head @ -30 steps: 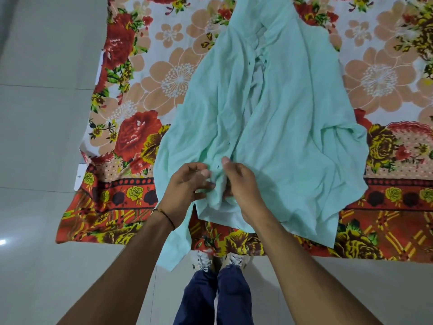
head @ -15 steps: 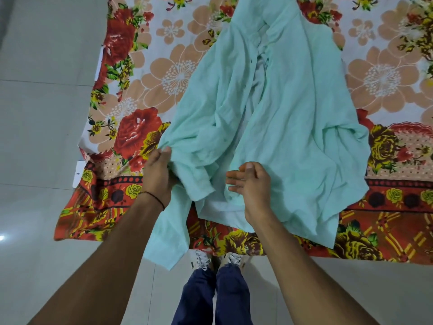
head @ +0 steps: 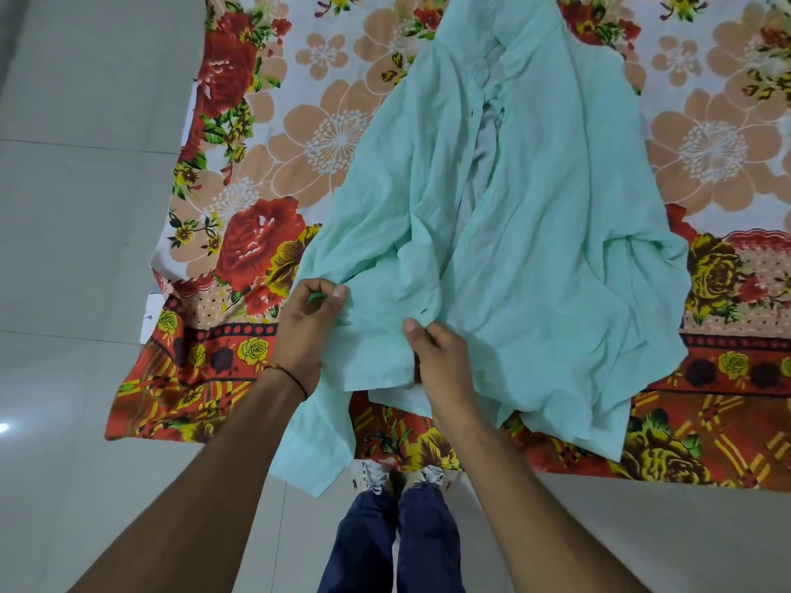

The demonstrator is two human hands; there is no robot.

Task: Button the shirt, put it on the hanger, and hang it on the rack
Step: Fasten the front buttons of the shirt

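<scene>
A mint-green shirt (head: 535,216) lies crumpled on a flowered sheet, its front open down the middle with the pale inside showing. Its lower left part hangs over the near edge. My left hand (head: 310,323) pinches the shirt's left front panel near the hem, fingers curled into the cloth. My right hand (head: 436,361) grips the edge of the right front panel close by, thumb on top. No hanger or rack is in view.
The flowered sheet (head: 239,233) covers a raised surface whose near edge runs across the lower frame. Pale floor tiles (head: 77,250) lie to the left and below. My legs in blue trousers and white shoes (head: 398,477) stand at the edge.
My hands first met at the shirt's lower front, then the left one swung out to the left panel. Now both have shifted slightly and the left panel is pulled flatter.
</scene>
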